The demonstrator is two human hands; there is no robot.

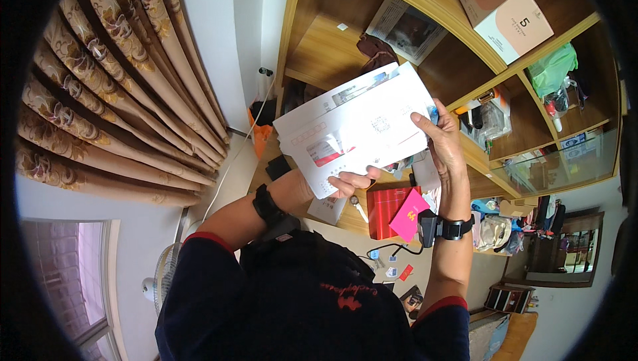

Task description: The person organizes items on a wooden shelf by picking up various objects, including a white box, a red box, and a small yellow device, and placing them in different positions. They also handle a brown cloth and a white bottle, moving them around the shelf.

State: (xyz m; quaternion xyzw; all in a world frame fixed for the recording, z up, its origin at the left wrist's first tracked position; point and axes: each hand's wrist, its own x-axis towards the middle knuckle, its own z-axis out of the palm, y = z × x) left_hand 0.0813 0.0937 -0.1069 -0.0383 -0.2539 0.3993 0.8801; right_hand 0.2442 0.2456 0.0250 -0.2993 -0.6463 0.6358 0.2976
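Note:
A stack of white paper envelopes (344, 132) is held up in front of me, fanned slightly at its left edge. The top envelope has a window, a printed code and writing. My left hand (349, 181) supports the stack's lower edge, its fingertips over the front and the rest hidden behind. At the right end my right hand (438, 127) pinches it, thumb on top. Below lie a red box (381, 209), a pink envelope (409, 215) partly on that box, and a wristwatch (356, 206) with a pale strap.
A wooden shelf unit (329, 42) stands beyond the stack, with a pink and white carton (513, 17) on it. Patterned curtains (124, 82) hang at left above a standing fan (167, 271). A white cable (229, 166) runs down beside the desk. Small papers (392, 271) lie on the floor.

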